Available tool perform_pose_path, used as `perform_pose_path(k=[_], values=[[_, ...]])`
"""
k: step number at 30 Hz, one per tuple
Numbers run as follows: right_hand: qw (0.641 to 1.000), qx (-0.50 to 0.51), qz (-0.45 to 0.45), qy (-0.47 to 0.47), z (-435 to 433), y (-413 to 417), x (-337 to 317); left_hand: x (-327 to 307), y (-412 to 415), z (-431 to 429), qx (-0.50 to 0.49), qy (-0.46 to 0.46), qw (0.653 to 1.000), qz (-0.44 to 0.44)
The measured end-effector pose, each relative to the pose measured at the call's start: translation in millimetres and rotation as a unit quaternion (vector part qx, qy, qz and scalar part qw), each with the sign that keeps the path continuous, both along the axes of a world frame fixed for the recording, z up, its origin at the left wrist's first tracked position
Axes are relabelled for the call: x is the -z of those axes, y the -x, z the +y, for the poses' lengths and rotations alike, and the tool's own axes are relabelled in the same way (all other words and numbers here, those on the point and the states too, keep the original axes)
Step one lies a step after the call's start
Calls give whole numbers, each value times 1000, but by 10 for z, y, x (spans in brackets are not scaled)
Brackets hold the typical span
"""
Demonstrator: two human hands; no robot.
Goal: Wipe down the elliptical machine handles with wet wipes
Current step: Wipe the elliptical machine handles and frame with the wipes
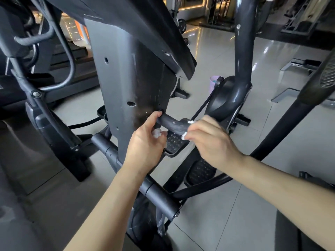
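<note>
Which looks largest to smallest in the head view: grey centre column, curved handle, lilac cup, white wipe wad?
1. grey centre column
2. curved handle
3. lilac cup and white wipe wad: about alike. The cup is farther off and partly hidden, so I leave these two unranked.

The curved handle (170, 123) was closed in by the grey column (126, 78) at its left and the perforated pedal (174, 143) below; open room was left above.
</note>
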State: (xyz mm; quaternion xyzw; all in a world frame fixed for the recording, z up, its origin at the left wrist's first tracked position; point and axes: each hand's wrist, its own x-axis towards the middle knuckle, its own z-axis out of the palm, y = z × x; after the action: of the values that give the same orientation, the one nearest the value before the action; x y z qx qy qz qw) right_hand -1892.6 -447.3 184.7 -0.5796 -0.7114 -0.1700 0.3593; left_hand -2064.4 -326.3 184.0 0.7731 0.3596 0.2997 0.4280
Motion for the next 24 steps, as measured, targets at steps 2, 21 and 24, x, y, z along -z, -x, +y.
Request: perform_pose_path(k=[2,21,24], values=[[1000,-4,-13,-4,183,168,27,-18,0,-7,-4,0,1000,8],[946,175,259,-90,-81,341,230,-114,-173,-287,-11,-58,998,-1],[936,187,276,-116,-99,179,189,-142,-215,-286,-25,-53,998,5]])
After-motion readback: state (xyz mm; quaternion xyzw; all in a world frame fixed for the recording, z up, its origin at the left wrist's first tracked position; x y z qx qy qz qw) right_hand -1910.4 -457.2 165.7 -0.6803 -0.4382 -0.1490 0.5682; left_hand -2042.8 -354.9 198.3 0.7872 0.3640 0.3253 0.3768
